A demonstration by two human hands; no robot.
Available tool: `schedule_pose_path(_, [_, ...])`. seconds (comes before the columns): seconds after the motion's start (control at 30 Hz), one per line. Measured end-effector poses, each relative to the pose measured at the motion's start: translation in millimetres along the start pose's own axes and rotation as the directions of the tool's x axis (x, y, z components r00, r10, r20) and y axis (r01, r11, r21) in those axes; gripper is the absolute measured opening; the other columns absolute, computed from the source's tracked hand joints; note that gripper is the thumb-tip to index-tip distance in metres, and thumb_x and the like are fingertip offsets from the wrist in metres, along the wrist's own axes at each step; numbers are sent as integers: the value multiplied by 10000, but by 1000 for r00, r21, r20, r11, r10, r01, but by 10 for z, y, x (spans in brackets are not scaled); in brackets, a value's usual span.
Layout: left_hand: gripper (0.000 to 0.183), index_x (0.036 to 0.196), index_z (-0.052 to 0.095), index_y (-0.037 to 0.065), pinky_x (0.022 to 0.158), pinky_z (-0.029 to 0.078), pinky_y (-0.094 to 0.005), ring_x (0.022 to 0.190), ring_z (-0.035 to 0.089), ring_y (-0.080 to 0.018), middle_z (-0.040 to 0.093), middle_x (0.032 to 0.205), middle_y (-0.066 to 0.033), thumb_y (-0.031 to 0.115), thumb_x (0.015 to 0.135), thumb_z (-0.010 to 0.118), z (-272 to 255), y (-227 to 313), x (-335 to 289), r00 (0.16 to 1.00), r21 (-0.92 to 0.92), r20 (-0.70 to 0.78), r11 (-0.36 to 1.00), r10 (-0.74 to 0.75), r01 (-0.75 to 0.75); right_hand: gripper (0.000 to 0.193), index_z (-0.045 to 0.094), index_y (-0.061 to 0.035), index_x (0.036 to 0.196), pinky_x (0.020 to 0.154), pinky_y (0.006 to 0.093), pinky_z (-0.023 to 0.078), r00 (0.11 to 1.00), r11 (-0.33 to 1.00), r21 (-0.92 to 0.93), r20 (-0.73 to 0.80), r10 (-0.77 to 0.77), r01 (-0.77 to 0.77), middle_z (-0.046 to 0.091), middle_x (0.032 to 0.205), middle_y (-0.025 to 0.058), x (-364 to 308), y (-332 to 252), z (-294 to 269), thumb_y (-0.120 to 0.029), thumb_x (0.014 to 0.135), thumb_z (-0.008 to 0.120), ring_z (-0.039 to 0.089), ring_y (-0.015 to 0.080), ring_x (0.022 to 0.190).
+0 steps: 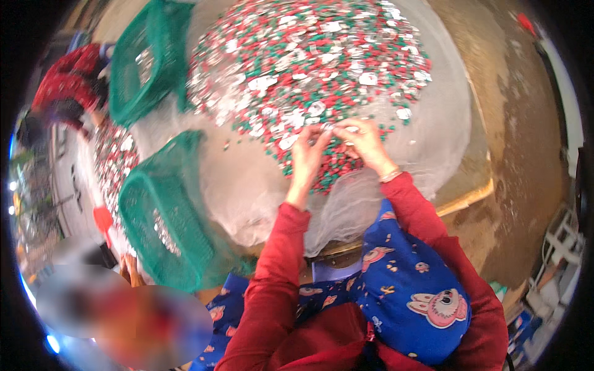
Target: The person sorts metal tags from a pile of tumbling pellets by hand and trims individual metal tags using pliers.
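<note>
Over the near edge of a wide pile of small red and green pellet-like pieces (337, 164), my two hands meet, fingertips almost touching. My left hand (307, 153) is closed in a pinch, and so is my right hand (364, 146). Something small and pale sits between the fingertips, too small and blurred to name. Shiny silvery-white bits (317, 109) are mixed through the pile. Beneath it spreads a whitish mesh cloth (235, 198), bunched up close to my wrists.
Two green mesh baskets (162, 230) (117, 68) stand at the left, with silvery bits inside. Beyond them, a person in red (71, 80) bends over another pile (116, 157). A second person's hand (130, 269) shows lower left. A white chair (560, 244) stands far right.
</note>
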State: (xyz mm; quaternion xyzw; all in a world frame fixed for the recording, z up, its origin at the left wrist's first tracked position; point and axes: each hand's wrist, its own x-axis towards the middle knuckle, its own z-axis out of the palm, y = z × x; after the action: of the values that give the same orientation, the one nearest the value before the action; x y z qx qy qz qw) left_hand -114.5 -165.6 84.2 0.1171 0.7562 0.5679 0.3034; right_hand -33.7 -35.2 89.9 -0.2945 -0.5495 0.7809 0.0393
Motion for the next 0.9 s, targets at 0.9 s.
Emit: schedule_pose_path(0.9, [367,925,573,79,445,341,-213,540,422,-66,458,704,9,435,842,550,-2683,544,-1304,491,-268,-871,868,-33,-418,265,614,-33,824,379,227,387,553,732,-525,797,243,434,475,552,-14,-17,-1083,2336,-296,801,595,460,65,438])
